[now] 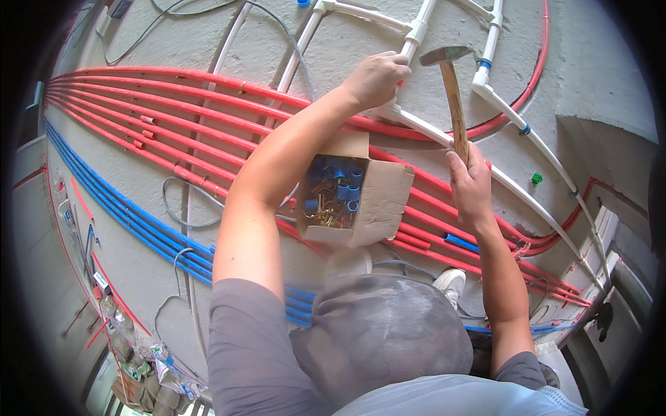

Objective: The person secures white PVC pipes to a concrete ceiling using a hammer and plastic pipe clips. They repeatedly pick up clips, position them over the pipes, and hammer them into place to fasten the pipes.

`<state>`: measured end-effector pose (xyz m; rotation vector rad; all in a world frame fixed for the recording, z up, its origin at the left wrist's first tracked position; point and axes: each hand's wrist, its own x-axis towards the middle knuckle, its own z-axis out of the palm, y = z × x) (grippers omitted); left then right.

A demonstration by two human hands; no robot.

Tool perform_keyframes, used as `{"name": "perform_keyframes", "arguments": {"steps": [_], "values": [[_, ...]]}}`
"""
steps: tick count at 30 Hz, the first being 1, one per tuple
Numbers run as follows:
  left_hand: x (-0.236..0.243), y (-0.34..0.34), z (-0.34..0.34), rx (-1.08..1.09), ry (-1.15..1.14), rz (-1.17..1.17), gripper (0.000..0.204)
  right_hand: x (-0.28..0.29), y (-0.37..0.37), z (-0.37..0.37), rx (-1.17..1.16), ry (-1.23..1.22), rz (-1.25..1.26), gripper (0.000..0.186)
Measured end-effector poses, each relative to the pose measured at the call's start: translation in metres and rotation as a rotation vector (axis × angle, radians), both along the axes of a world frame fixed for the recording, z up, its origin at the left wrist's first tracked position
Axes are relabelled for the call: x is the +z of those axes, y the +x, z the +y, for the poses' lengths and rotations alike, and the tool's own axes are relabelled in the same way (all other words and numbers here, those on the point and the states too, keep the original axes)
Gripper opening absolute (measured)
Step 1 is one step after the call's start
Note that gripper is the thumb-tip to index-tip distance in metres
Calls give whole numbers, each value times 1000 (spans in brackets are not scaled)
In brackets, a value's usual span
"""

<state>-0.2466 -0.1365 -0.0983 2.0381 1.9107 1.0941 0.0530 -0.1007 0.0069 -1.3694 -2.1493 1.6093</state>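
Left grip: the left grip [380, 80] hangs out ahead of the person, fingers curled in; from where I stand I cannot tell whether they are pressed together or pinching something small.
Right grip: the right grip [472, 182] is wrapped around the lower part of a wooden handle, thumb upward.
Hammer: the wooden-handled hammer [454, 104] stands up from the right grip, its metal head beyond that grip and just to the right of the left grip.
White pipes: a white pipe tee [416, 31] lies just beyond the left grip; a long white pipe [423, 128] slants between the 2 grips.
Cardboard box: the open cardboard box [385, 197] sits nearer the body than the left grip and left of the right grip, with blue pipe couplings [342, 191] and brass-coloured hardware inside.
Red pipes: a row of red pipes [274, 96] runs beneath both forearms, on the near side of the left grip.
Blue pipes: the blue pipes [149, 232] lie well to the left of both grips, nearer the body.
Green fitting: a small green fitting [536, 179] lies right of the right grip.
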Motion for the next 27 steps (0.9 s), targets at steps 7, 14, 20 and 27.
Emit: {"name": "perform_keyframes", "arguments": {"steps": [7,14,20,27], "values": [[3,-13,5,-154,0,87,3,-10,-6,-9,-70,-140,35,34],[21,18,-26,445,-455,-335,35,27,-30,13,137,249,2,28],[24,19,-33,437,-798,-479,56,-6,-24,6,328,527,-39,26],[19,20,-42,473,-766,-519,57,41,-46,3,315,411,-32,26]]}}
